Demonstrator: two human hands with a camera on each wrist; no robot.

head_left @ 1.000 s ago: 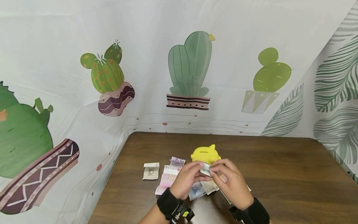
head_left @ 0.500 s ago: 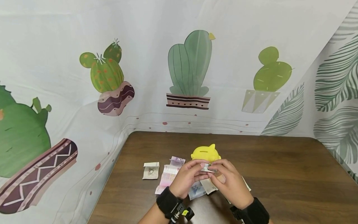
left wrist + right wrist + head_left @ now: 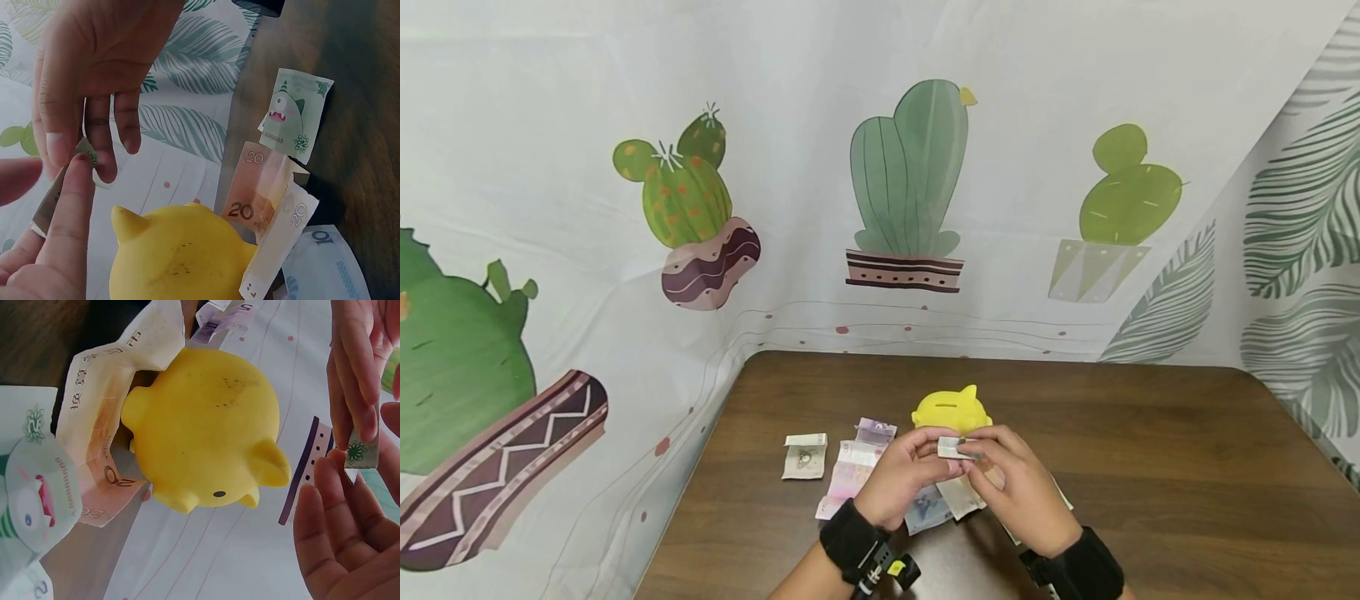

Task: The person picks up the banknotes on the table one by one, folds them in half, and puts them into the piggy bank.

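Note:
A yellow piggy bank stands on the dark wooden table. Just in front of it, both hands pinch one small folded banknote above the tabletop. My left hand holds its left end, and my right hand holds its right end. In the left wrist view the folded banknote sits between the left fingers and the right fingers, above the piggy bank. The right wrist view shows the banknote beside the piggy bank.
Several loose notes lie on the table: a small folded one at the left, a pink one, a purple one and a blue one under the hands. Cactus-print cloth hangs behind and to the left.
The banknote between the hands has been folded smaller and now sits slightly higher, closer to the piggy bank. Both hands stay together in the same spot.

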